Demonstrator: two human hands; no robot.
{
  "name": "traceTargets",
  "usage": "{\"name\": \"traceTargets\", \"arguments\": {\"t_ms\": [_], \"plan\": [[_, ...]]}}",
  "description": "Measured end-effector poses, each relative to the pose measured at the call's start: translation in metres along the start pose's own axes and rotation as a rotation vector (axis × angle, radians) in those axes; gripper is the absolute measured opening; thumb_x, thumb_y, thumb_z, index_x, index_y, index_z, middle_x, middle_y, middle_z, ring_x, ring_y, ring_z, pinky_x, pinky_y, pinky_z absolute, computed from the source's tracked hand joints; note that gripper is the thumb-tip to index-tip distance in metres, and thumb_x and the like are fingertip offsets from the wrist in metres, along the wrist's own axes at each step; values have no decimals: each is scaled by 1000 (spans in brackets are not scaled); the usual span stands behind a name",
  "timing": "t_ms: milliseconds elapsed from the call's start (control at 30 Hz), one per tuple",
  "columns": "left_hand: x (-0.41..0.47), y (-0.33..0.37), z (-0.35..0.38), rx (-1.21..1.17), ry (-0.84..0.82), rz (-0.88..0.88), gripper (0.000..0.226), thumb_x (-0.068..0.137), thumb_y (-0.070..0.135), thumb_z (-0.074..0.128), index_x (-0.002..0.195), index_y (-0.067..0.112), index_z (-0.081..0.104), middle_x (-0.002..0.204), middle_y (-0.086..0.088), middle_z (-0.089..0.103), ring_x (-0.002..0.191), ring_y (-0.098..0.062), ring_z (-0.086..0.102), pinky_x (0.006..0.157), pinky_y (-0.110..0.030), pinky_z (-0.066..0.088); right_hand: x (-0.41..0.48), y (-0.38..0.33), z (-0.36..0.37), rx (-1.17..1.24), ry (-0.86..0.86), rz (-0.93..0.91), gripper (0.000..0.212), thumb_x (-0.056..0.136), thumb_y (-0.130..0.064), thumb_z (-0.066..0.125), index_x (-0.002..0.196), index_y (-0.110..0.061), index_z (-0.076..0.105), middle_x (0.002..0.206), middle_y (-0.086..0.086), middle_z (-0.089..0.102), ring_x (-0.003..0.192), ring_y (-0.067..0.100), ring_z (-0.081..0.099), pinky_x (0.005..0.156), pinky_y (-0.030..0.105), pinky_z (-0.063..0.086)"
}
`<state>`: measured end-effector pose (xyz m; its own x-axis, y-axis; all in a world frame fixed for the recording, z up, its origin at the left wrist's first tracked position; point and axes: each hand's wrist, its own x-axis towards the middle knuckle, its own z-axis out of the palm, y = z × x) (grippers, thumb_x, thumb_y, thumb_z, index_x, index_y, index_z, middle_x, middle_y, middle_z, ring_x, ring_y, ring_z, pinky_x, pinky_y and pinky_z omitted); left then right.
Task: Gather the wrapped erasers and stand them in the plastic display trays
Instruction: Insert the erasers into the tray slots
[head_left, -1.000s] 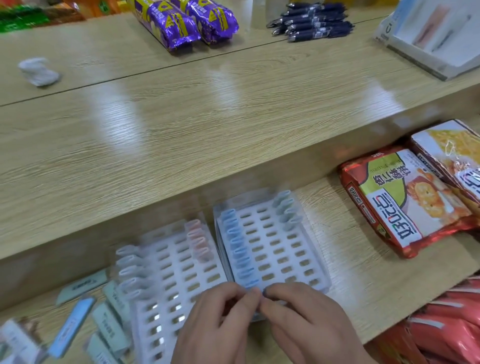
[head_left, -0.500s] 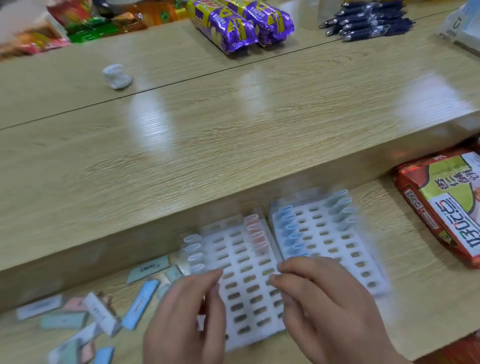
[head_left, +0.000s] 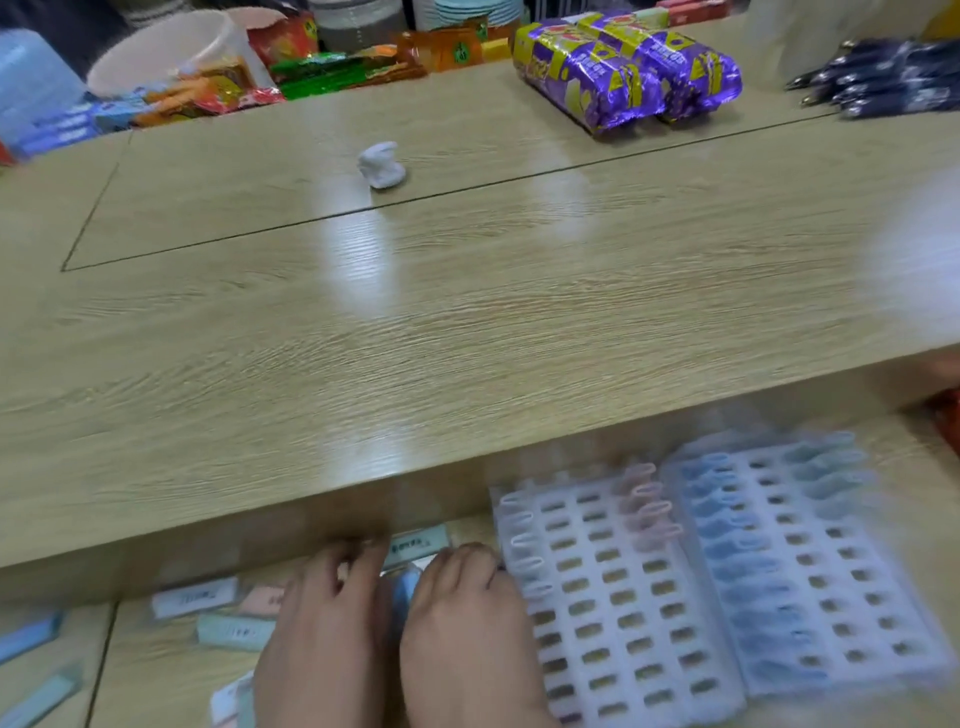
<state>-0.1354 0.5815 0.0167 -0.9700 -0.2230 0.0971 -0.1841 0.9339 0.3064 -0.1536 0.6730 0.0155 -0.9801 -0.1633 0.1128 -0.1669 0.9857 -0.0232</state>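
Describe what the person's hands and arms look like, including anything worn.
The left hand and the right hand are both bare: no gloves, rings or wristbands show. No sleeve is in view; the picture ends near the wrists, so the arms go unseen.

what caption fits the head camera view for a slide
Left hand and right hand reach among loose wrapped erasers on the lower shelf, beside two slotted plastic display trays.
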Motion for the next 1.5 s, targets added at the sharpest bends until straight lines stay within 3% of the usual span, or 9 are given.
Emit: {"name": "traceTargets", "arguments": {"t_ms": [333,400,533,667,800,867,1000,1100,1500], "plan": [[4,-22,-6,117,-82,-93,30,75,40,50,85,17,66,75,-9,64,65,-37,62,60,-42,52,10,9,-5,113,1,-179,30,67,-15,38,66,-17,68,59,4,59,52,22,56,47,30,44],[2,-31,-8,55,-41,-112,34,74,40,51,92,17,69,79,-8,66,72,-38,63,66,-43,51,12,11,-10,149,-25,-234,11,62,-23,58,63,-18,68,59,2,59,52,21,56,46,30,46],[-3,-40,-15,-105,53,-145,15,77,18,70,90,24,73,82,2,62,78,-30,62,72,-35,47,21,13,-13,221,-174,-263,43,21,-30,91,55,-20,66,56,0,57,50,20,56,44,28,45],[-8,-40,-29,-242,86,-241,31,74,5,80,85,32,71,83,10,64,74,-13,60,67,-30,43,25,17,-21,322,-119,-242,18,67,-42,74,62,-25,68,65,-5,55,65,18,55,52,30,46],[-15,-39,-35,-468,128,-366,34,80,13,77,81,45,68,77,10,71,68,-6,65,65,-31,55,32,25,-43,638,-228,-213,29,94,-45,46,90,-27,69,81,-8,53,83,12,50,70,34,48],[-18,-36,-40,-599,151,-431,33,82,14,76,83,46,69,72,8,72,67,-12,68,66,-36,59,34,29,-53,828,-251,-190,27,95,-44,49,91,-25,68,80,-7,55,77,8,52,71,37,49],[-21,-12,-61,-774,248,-404,29,82,0,73,85,28,69,67,11,70,52,1,59,52,-7,45,33,45,-75,1181,-321,-80,13,94,-37,58,95,-27,66,83,-4,66,75,12,61,74,40,55],[-21,10,-73,-930,342,-361,32,77,-4,73,82,25,63,69,6,71,48,0,59,45,-6,43,25,69,-91,1373,-328,-13,9,94,-30,61,100,-35,65,87,-11,67,77,11,64,73,36,58],[-25,136,-48,-1076,221,-154,16,77,13,75,92,10,70,66,-5,72,57,-11,69,57,-13,55,-33,215,-98,1504,-252,363,51,94,-11,59,103,-61,66,92,-18,66,63,18,69,57,24,51]]}}
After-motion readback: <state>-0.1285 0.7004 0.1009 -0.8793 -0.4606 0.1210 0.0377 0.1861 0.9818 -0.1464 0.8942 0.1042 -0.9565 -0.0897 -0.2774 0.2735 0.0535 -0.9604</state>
